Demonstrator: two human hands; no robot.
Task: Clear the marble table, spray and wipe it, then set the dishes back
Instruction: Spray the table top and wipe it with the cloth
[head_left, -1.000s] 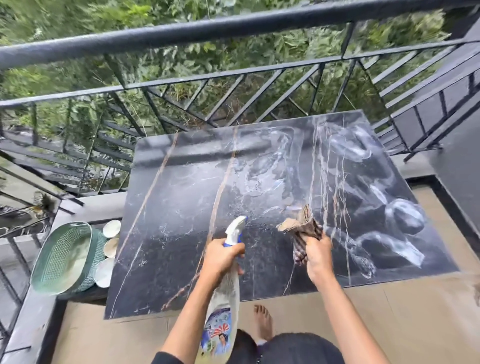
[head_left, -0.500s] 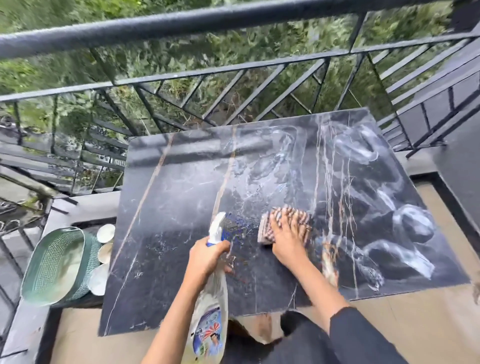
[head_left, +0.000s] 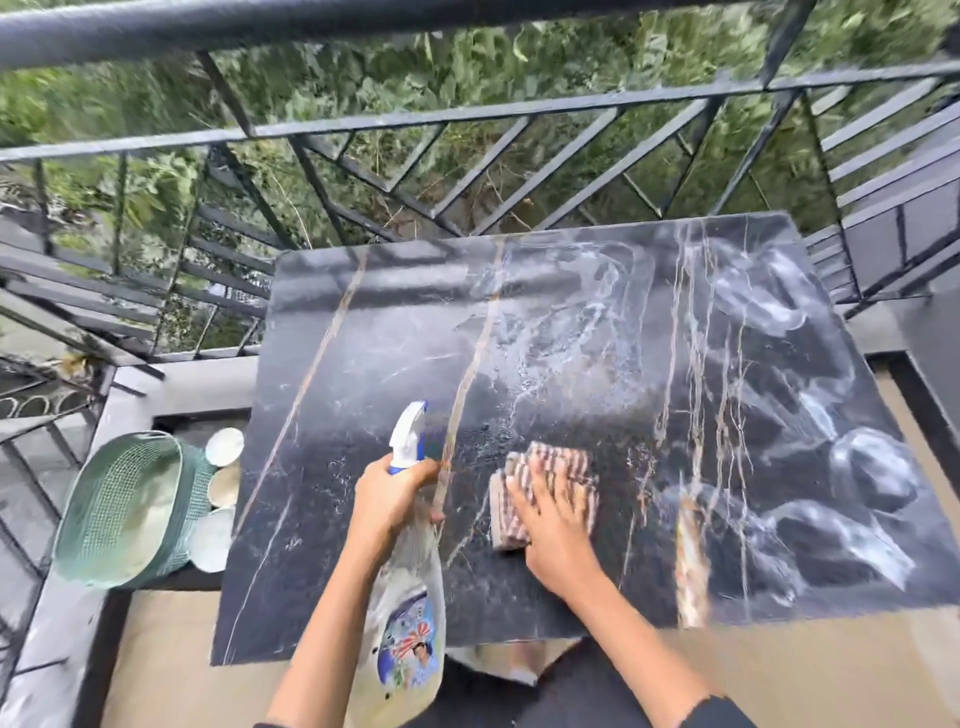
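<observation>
The black marble table (head_left: 363, 364) with white and tan veins fills the middle of the view, wet in its centre. My left hand (head_left: 387, 499) grips a clear spray bottle (head_left: 408, 623) by its white trigger head, nozzle aimed over the table. My right hand (head_left: 553, 525) lies flat on a folded striped cloth (head_left: 563, 465), pressing it onto the marble near the front edge. Several pale dishes (head_left: 224, 447) lie on the ledge left of the table.
A green mesh basket (head_left: 124, 512) lies tipped on the dark ledge at the left, beside the dishes. A black metal railing (head_left: 467, 111) runs behind and to the right of the table, greenery beyond. Tan floor (head_left: 779, 670) shows below the table's front edge.
My right hand brought the bunched cloth down onto the marble and spread flat on it, then slid it slightly toward me. The spray bottle stays in my left hand.
</observation>
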